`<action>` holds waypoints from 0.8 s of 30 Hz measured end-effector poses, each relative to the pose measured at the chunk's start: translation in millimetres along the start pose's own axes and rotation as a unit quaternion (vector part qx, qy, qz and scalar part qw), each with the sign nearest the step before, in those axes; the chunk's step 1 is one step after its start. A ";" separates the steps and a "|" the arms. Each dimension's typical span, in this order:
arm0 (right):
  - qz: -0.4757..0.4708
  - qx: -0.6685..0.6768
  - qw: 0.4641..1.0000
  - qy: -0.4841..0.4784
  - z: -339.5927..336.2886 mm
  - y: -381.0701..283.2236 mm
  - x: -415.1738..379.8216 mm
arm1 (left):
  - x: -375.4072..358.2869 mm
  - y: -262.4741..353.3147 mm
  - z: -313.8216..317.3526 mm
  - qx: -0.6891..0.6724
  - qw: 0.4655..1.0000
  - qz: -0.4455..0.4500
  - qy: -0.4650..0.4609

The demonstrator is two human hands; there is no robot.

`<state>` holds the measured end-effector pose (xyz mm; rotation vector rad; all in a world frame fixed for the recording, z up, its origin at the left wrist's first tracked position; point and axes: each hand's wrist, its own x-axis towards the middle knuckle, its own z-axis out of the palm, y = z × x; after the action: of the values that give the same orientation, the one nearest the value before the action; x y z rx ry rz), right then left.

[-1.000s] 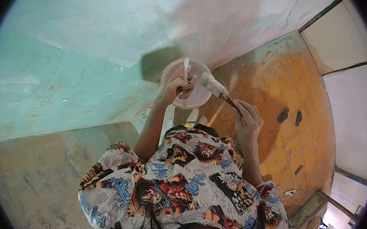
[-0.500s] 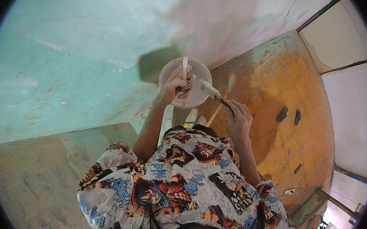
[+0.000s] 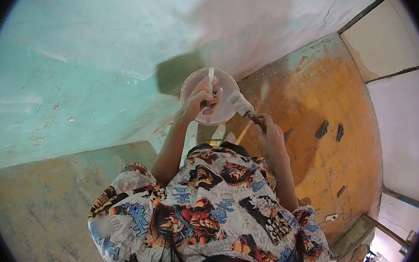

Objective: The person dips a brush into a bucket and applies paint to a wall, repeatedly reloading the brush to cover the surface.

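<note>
A round pale bucket (image 3: 186,86) hangs in front of my body, with a whitish liquid inside. My left hand (image 3: 203,99) is closed around its flat white handle (image 3: 211,73), which crosses over the opening. In my right hand (image 3: 271,135) is a paintbrush (image 3: 240,104), gripped by its dark, stained handle. The brush head is coated in white paint and overlaps the bucket's right rim in this view, its broad face showing.
A wall (image 3: 101,68), partly turquoise and partly pale with paint, rises ahead and to the left. On the worn orange floor (image 3: 311,94) lie a pair of dark flip-flops (image 3: 322,129) and a white socket block (image 3: 331,218) with a cable. Wall panels stand at the right.
The paintbrush has turned in my right hand, so its broad side now shows instead of its narrow edge. My left hand and the bucket have hardly moved.
</note>
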<state>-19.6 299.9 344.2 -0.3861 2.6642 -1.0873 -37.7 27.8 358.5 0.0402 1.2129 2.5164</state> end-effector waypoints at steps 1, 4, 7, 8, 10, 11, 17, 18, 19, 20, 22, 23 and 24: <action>0.011 0.013 1.000 -0.016 0.7 1.4 -0.1 | -0.7 1.3 2.0 0.007 1.000 0.000 0.000; 0.031 -0.003 0.999 -0.045 -5.1 -8.5 0.1 | -2.3 1.6 5.1 0.009 1.000 -0.003 0.006; 0.004 -0.019 0.999 -0.031 -4.4 -11.5 1.7 | -2.5 3.5 5.9 0.033 0.999 -0.011 0.018; -0.012 -0.019 1.000 -0.022 -3.0 -10.3 1.8 | -2.9 3.9 5.8 0.045 0.999 -0.014 0.024; -0.017 -0.017 1.000 -0.011 -0.9 -7.5 1.5 | -1.0 3.4 4.3 0.026 0.999 -0.013 0.013; -0.019 -0.016 1.000 -0.009 -1.4 -8.4 -0.3 | -2.6 3.3 5.0 0.014 1.000 -0.012 0.009; -0.012 -0.017 1.000 -0.018 -5.8 -9.2 0.9 | 1.5 -0.9 7.3 0.058 0.998 0.002 0.024; -0.017 -0.027 0.999 -0.014 -6.0 -9.0 1.2 | 2.3 -0.1 7.3 0.058 0.998 -0.001 0.022; -0.023 -0.036 0.999 -0.011 -6.0 -9.1 1.3 | 2.7 0.4 7.3 0.058 0.998 -0.004 0.020; -0.028 -0.046 0.999 -0.008 -5.9 -9.3 1.1 | 2.7 0.6 7.5 0.058 0.998 -0.007 0.019; -0.038 -0.039 0.999 -0.001 -9.9 -14.4 0.4 | 2.0 3.9 12.5 0.060 0.997 -0.012 0.041; -0.043 -0.035 0.998 0.002 -12.5 -18.4 -0.4 | 1.4 5.0 14.1 0.060 0.997 -0.015 0.053; -0.047 -0.019 0.999 0.015 -15.2 -23.9 -1.3 | 1.3 5.3 13.8 0.060 0.997 -0.013 0.047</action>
<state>-19.4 293.6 371.9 -0.5117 2.7210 -1.0796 -38.1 35.6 371.2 -0.0649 1.3912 2.4448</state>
